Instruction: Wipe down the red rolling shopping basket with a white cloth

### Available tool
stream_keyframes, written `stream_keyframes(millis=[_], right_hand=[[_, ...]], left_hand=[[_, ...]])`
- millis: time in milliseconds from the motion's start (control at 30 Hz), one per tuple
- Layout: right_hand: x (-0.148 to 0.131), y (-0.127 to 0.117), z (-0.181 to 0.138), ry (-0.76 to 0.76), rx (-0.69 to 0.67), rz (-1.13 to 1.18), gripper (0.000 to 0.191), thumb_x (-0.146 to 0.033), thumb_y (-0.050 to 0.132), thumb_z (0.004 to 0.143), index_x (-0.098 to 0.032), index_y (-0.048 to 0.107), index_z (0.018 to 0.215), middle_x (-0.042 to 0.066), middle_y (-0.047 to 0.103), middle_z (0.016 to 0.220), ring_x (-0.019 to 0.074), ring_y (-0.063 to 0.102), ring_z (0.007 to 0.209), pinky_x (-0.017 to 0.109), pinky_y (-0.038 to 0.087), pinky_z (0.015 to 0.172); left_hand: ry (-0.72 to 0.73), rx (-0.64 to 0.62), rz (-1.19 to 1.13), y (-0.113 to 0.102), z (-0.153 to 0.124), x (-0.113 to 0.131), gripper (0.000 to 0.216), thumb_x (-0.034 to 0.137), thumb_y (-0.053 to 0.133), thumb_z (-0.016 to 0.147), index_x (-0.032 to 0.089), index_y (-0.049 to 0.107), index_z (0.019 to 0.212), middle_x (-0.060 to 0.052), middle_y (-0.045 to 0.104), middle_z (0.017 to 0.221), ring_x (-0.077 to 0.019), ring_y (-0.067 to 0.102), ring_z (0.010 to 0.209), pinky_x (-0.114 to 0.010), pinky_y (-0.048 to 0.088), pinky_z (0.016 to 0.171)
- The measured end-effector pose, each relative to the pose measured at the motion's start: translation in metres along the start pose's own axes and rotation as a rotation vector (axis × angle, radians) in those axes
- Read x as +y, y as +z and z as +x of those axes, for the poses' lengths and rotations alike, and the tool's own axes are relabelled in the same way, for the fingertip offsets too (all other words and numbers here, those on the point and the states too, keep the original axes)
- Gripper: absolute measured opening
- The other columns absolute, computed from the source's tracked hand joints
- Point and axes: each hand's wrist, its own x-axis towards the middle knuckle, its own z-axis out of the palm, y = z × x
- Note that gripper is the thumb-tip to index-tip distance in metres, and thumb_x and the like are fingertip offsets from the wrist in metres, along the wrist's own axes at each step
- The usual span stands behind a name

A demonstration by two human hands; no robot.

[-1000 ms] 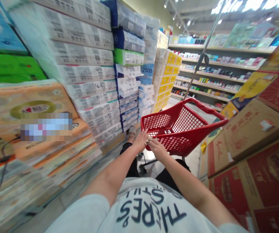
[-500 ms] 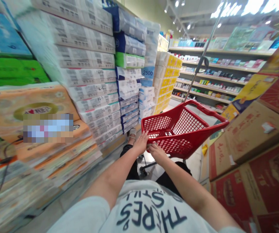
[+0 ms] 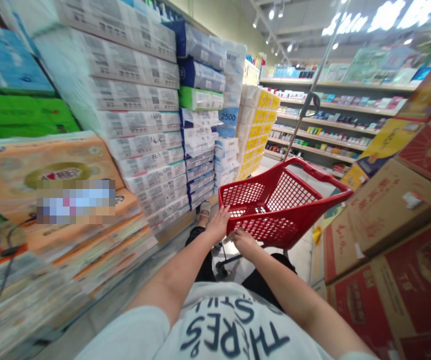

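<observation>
A red plastic shopping cart point(image 3: 294, 227) with lattice sides stands in front of me, its near corner close to my body. My left hand point(image 3: 218, 225) lies on that corner, its fingers closed over the rim. Just below the rim and to the right is my right hand point(image 3: 246, 245), with fingers curled and pressed together near the cart's lower edge. Whether a small thing is between those fingers is too unclear to tell. The cart's basket holds nothing that I can make out.
Stacked packs of tissue paper point(image 3: 144, 117) rise on the left, with orange packs point(image 3: 80, 207) nearer me. Cardboard cartons point(image 3: 395, 200) line the right side. A metal pole point(image 3: 300, 120) rises behind the cart, before shelves of small goods point(image 3: 335, 122).
My right hand has dropped slightly below the cart's rim. The left hand stays on the corner. The surroundings sit slightly lower in the view, and the cart has hardly moved.
</observation>
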Motion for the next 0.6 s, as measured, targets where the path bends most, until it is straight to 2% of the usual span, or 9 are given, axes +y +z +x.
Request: stream_keyframes(millis=[133,267,400,600], right_hand=[[0.010,-0.005,-0.007,-0.035,0.095,0.018,0.024,-0.018,0.047,0.093,-0.019,0.069,0.102,0.010,0.064,0.112,0.0223,0.051,0.111,0.036,0.046,0.090],[0.017,-0.008,-0.016,-0.010,0.109,0.024,0.022,-0.014,0.049,0.091,-0.019,0.071,0.093,0.009,0.067,0.104,0.0221,0.053,0.105,0.036,0.045,0.091],[0.019,-0.014,-0.014,-0.027,0.228,0.001,0.024,-0.015,0.047,0.093,-0.017,0.068,0.102,0.010,0.064,0.115,0.0239,0.050,0.112,0.038,0.044,0.092],[0.017,-0.017,-0.008,-0.038,0.274,0.013,0.023,-0.014,0.046,0.093,-0.015,0.069,0.096,0.011,0.064,0.109,0.0226,0.050,0.108,0.035,0.047,0.086]], left_hand=[[-0.003,-0.014,0.008,-0.001,0.000,0.001,0.056,0.004,0.043,0.083,0.012,0.037,0.138,-0.012,0.017,0.158,-0.0262,0.007,0.146,-0.046,0.023,0.117],[-0.005,-0.005,0.000,-0.002,0.000,0.001,0.054,0.000,0.038,0.083,0.011,0.039,0.136,-0.012,0.018,0.157,-0.0243,0.008,0.146,-0.044,0.024,0.117],[0.006,0.020,-0.007,0.001,0.001,0.000,0.053,0.001,0.039,0.084,0.014,0.039,0.136,-0.011,0.019,0.157,-0.0234,0.008,0.146,-0.046,0.025,0.116],[0.008,0.004,0.005,0.004,0.002,-0.002,0.051,0.003,0.039,0.086,0.012,0.038,0.136,-0.012,0.017,0.157,-0.0249,0.007,0.146,-0.046,0.024,0.117]])
